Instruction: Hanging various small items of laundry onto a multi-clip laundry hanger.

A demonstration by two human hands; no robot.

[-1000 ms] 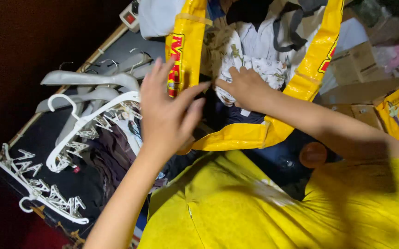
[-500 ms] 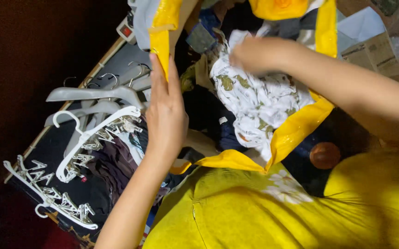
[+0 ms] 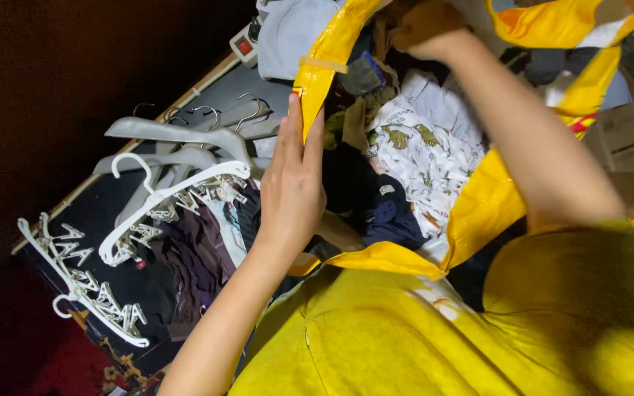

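Note:
A big yellow plastic bag point(image 3: 478, 213) full of clothes stands open in front of me. My left hand point(image 3: 291, 191) lies flat against its left wall, fingers pressed on the yellow rim. My right hand point(image 3: 427, 33) is raised at the top of the view, closed on a white cloth with a green leaf print point(image 3: 423, 150) that hangs from it down into the bag. Dark garments point(image 3: 376, 209) lie deeper in the bag.
Grey and white clothes hangers point(image 3: 178, 158) and white clip hangers point(image 3: 86, 286) lie on a dark surface at the left, beside dark clothing point(image 3: 192, 257). A power strip point(image 3: 247, 40) sits at the top. Cardboard boxes point(image 3: 621, 139) stand at the right.
My right hand has lifted the white leaf-print cloth up out of the bag. My left hand moved from above the bag's opening to its left wall.

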